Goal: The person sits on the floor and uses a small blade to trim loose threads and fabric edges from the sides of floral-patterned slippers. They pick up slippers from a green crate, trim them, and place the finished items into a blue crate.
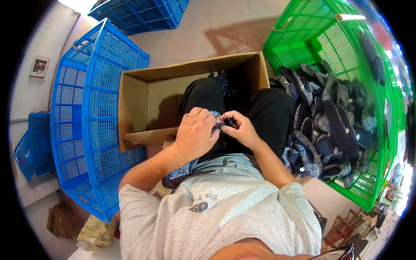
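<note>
Above my lap, my left hand [196,132] is closed around a floral slipper [215,114], mostly hidden behind the fingers; its blue-and-pink cloth and a dark edge show between my hands. My right hand [243,131] meets it from the other side, thumb and forefinger pinched at the dark edge. A thin dark strand or tool [229,121] shows by the right fingers; which one I cannot tell. More floral cloth [177,174] lies under my left forearm, against my waist. Similar slippers [331,123], floral with dark soles, are heaped at my right.
An open cardboard box [133,97] stands before me around my knees, with dark stuff inside. A blue mesh crate [113,112] rises on the left, another blue crate [143,15] at the far side. The green crate [342,47] on the right holds the slipper heap.
</note>
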Action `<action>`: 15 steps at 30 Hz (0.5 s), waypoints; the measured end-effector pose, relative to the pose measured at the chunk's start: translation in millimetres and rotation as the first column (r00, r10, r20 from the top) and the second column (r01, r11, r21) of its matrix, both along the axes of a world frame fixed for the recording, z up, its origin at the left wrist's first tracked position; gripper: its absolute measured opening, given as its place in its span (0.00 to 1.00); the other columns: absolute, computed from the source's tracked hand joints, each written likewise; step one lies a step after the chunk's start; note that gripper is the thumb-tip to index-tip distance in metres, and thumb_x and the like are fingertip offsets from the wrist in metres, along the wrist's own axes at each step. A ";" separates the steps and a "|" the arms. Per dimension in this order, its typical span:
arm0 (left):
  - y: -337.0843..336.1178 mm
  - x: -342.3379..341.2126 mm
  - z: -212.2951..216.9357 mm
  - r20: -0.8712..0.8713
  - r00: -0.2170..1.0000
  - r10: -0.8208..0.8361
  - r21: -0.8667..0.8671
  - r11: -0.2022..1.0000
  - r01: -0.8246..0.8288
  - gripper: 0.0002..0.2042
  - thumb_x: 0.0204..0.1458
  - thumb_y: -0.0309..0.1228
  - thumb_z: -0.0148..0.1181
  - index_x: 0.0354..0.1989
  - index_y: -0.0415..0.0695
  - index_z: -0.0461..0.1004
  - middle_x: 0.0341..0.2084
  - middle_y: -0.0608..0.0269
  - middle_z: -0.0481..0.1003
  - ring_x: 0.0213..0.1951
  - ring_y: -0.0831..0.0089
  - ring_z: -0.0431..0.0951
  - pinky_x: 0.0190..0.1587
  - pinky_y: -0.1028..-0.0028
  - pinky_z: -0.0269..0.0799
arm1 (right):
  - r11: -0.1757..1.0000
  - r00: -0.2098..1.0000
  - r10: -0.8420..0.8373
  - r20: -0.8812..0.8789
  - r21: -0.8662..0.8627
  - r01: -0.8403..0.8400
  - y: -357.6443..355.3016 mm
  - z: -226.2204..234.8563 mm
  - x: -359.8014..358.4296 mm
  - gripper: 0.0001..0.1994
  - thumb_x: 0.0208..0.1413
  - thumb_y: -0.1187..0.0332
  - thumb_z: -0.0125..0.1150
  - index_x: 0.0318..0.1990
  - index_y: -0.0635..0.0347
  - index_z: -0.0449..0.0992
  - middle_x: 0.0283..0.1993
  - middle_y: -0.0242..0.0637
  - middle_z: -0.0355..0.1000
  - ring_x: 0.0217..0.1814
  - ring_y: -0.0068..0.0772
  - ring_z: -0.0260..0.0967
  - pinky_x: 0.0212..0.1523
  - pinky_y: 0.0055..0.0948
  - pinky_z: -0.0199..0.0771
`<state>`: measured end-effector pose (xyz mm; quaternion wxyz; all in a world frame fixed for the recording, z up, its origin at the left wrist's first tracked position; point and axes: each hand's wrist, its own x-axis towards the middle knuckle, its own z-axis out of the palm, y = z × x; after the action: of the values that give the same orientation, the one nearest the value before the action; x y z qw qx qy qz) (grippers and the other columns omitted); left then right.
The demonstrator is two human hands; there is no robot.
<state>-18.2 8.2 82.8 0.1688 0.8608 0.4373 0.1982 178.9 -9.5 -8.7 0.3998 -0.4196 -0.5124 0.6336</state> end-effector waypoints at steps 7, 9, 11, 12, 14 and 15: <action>-1.9 -5.9 2.2 -0.052 0.998 -0.030 0.106 0.994 0.036 0.08 0.39 0.25 0.63 0.30 0.43 0.74 0.29 0.60 0.72 0.39 0.59 0.73 0.42 0.62 0.68 | 0.999 0.996 0.027 0.088 0.030 -0.029 -4.2 6.0 -0.9 0.13 0.54 0.72 0.68 0.46 0.59 0.74 0.42 0.25 0.72 0.40 0.12 0.66 0.41 0.16 0.69; -3.1 -9.8 -4.4 -0.014 1.000 -0.004 0.140 0.990 0.006 0.09 0.39 0.25 0.63 0.31 0.42 0.74 0.28 0.59 0.72 0.38 0.59 0.73 0.42 0.62 0.69 | 0.998 0.994 0.056 0.098 -0.010 -0.055 -6.8 9.0 -1.4 0.14 0.56 0.68 0.67 0.47 0.59 0.74 0.41 0.26 0.72 0.39 0.13 0.66 0.41 0.16 0.69; -3.9 -11.9 -6.2 0.014 1.000 0.010 0.197 0.980 -0.013 0.09 0.39 0.24 0.63 0.32 0.42 0.74 0.29 0.58 0.73 0.37 0.58 0.74 0.42 0.62 0.70 | 0.992 0.995 0.095 -0.010 -0.081 -0.095 -8.3 7.1 -0.9 0.15 0.60 0.62 0.64 0.49 0.60 0.74 0.40 0.28 0.73 0.38 0.15 0.67 0.40 0.19 0.69; -4.3 -13.0 -7.0 0.029 0.999 0.017 0.225 0.974 -0.023 0.10 0.39 0.23 0.63 0.33 0.42 0.74 0.29 0.58 0.73 0.37 0.58 0.75 0.42 0.62 0.71 | 0.986 0.992 0.111 -0.065 -0.114 -0.118 -8.5 6.4 -0.7 0.16 0.61 0.59 0.63 0.50 0.60 0.74 0.39 0.29 0.74 0.37 0.17 0.67 0.39 0.21 0.70; -6.1 -16.3 -9.3 0.032 0.999 0.019 0.211 0.977 -0.025 0.08 0.43 0.24 0.62 0.34 0.41 0.75 0.30 0.58 0.74 0.36 0.60 0.76 0.41 0.64 0.72 | 0.984 0.987 0.135 -0.090 -0.109 -0.144 -4.7 15.7 -0.4 0.16 0.65 0.58 0.58 0.50 0.62 0.74 0.38 0.30 0.73 0.37 0.17 0.67 0.39 0.21 0.70; -6.4 -17.7 -10.9 0.034 0.999 0.019 0.204 0.979 -0.026 0.08 0.45 0.24 0.61 0.34 0.41 0.75 0.30 0.58 0.74 0.35 0.61 0.76 0.41 0.65 0.72 | 0.982 0.984 0.146 -0.102 -0.106 -0.157 -2.6 18.9 -0.3 0.17 0.66 0.57 0.56 0.50 0.63 0.73 0.38 0.30 0.73 0.37 0.18 0.67 0.39 0.21 0.70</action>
<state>-35.9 1.8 71.8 0.0842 0.8653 0.4216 0.2578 178.6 -12.1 10.2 0.3494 -0.3711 -0.4866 0.7095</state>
